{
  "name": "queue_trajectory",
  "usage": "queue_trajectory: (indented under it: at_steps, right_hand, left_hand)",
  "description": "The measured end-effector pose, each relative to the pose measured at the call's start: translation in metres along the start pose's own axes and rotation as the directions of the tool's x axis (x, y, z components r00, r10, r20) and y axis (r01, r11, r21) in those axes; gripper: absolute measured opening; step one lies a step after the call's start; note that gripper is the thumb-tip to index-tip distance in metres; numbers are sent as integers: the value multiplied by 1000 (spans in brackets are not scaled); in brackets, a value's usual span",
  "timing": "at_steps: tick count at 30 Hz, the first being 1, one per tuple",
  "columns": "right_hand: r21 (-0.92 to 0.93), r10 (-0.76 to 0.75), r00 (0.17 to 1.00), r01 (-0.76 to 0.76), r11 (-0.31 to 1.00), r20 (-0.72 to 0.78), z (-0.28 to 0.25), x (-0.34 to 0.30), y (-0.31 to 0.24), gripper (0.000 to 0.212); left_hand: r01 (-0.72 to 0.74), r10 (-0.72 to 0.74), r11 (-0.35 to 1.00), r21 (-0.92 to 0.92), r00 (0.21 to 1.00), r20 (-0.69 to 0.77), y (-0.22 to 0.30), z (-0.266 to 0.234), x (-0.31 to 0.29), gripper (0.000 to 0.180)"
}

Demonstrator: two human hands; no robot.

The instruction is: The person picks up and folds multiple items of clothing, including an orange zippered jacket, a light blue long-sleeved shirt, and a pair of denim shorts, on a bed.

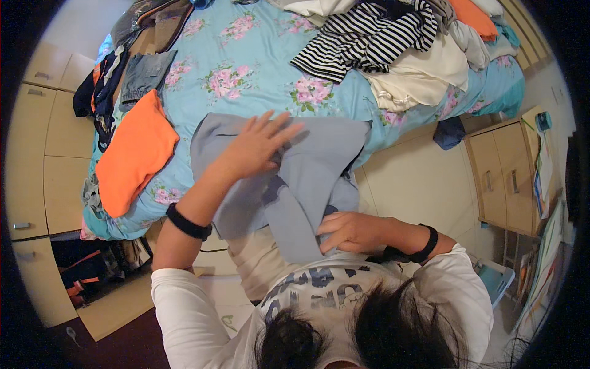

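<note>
A grey-blue garment lies over the near edge of the bed and hangs toward my lap, with a narrow part, perhaps a sleeve, running down to my waist. My left hand rests on its upper part with fingers spread. Close to my body, my right hand has its fingers bent over the edge of the narrow part and grips it. A black band circles each forearm. Some of the cloth under my left arm is hidden.
Flowered blue bedding covers the bed. An orange folded garment and grey folded cloth lie left; a striped garment and cream garment lie far right. A wooden cabinet stands right, drawers left.
</note>
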State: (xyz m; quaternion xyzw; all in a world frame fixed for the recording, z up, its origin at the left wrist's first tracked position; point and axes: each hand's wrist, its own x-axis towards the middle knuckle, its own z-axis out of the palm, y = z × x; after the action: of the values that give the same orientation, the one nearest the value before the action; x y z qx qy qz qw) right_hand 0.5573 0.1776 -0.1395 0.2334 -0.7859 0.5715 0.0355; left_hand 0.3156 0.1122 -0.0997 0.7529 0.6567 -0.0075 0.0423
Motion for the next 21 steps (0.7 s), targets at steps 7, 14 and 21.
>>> queue_trajectory:
  at_steps: [7, 14, 21]
  right_hand:
    - [140, 27, 1000, -27, 990, -2, -28, -14, -14, 15]
    - [401, 210, 634, 172, 900, -744, -88, -53, -30, 26]
    - [490, 176, 570, 461, 740, -803, -150, -58, -36, 26]
  left_hand:
    - [-16, -92, 945, -326, 945, -314, -16, 15, 22, 31]
    - [70, -737, 656, -752, 276, -617, -101, -81, -35, 24]
    - [-562, -946, 234, -793, 55, -318, -81, -111, -144, 37]
